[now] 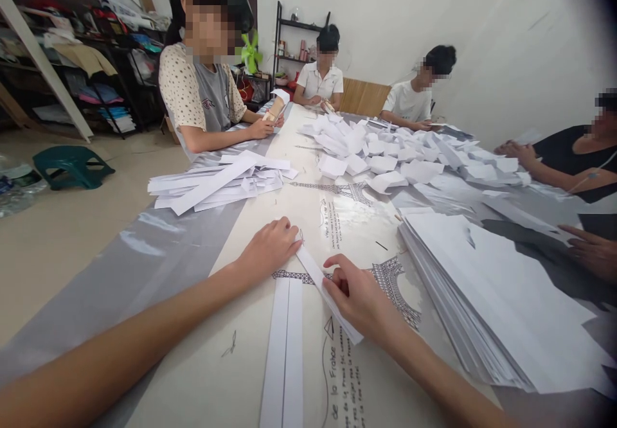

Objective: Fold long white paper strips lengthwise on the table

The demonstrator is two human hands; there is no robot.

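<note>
A narrow white paper strip (315,267) lies at a slant over the printed tablecloth, between my two hands. My left hand (272,246) is closed on the strip's far end, with thumb and fingertips pressed together there. Along the strip's middle, my right hand (361,296) has its fingers curled and its thumb against the paper; the index finger is bent up, clear of the strip. Two more long strips (282,351) lie side by side in front of me, running toward the near edge.
At the left is a loose pile of strips (216,184). A stack of white sheets (496,299) sits at the right, with a heap of folded paper pieces (395,151) beyond. Several people sit around the table (139,248). A green stool (72,164) stands on the floor.
</note>
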